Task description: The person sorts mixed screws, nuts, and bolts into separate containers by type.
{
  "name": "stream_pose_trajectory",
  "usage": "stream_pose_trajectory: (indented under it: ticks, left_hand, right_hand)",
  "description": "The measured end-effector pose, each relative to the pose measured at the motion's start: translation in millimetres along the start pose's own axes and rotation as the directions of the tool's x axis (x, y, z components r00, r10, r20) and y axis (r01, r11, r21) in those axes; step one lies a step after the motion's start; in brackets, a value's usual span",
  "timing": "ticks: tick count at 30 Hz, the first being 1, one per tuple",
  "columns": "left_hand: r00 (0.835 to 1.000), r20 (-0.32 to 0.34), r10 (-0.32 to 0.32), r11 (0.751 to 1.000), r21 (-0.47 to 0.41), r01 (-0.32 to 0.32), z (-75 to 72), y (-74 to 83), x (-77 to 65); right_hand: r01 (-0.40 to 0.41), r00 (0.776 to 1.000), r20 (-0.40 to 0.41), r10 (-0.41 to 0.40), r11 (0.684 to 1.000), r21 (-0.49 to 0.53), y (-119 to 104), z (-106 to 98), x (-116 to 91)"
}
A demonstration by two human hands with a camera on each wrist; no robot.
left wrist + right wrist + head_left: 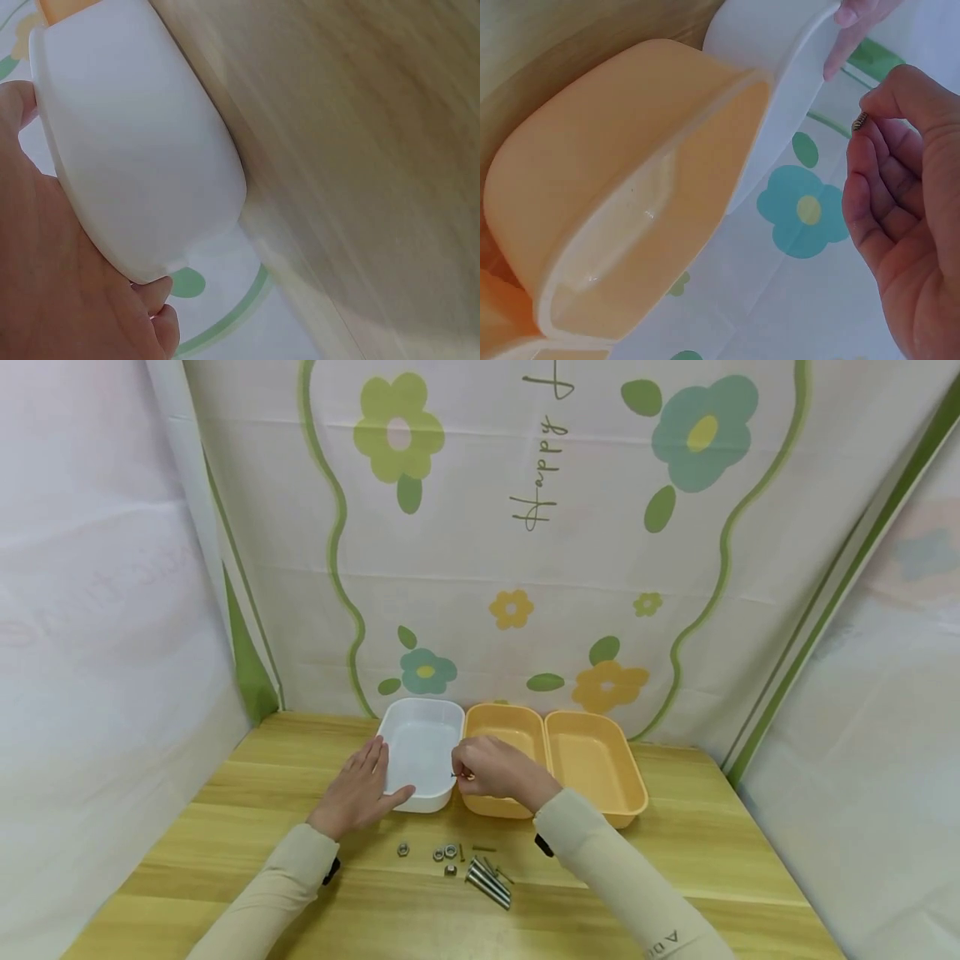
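Observation:
My left hand rests on the left and near rim of a white plastic bin, fingers fairly straight and thumb spread. In the left wrist view, the hand lies along the bin's rim. Between thumb and index finger my right hand pinches a small screw; its threaded end shows in the right wrist view. That hand is above the white bin's right rim and the middle yellow bin. Most of the screw is hidden by the fingers.
Another yellow bin stands at the right of the row. Nearer on the wooden table lie several nuts, small screws and thick bolts. A flowered cloth hangs behind the bins, with more cloth at both sides.

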State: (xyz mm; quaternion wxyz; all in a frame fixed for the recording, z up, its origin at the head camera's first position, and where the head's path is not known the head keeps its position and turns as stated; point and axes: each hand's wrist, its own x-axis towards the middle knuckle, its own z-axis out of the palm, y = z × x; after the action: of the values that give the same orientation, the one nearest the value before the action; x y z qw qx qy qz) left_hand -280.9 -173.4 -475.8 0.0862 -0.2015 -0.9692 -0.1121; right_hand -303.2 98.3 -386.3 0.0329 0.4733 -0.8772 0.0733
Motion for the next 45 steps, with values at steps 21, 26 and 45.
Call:
stream_pose_trajectory:
  ticks: [21,26,45]
  left_hand:
    - [1.000,-0.005,0.004,1.000,-0.010,-0.004,1.7,-2.3,1.7]
    - [1.000,-0.012,0.008,1.000,-0.009,-0.008,1.6,-2.0,1.7]
    - [1.000,0.016,-0.008,1.000,-0.012,0.008,-1.6,0.3,-0.7]
  right_hand:
    - [-0.083,0.984,-0.166,0.071,0.995,-0.061,11,43,43]
    - [-0.125,0.975,-0.201,0.095,0.982,-0.141,10,52,41]
    - [-0.030,0.982,-0.191,0.003,0.990,-0.135,13,16,-13]
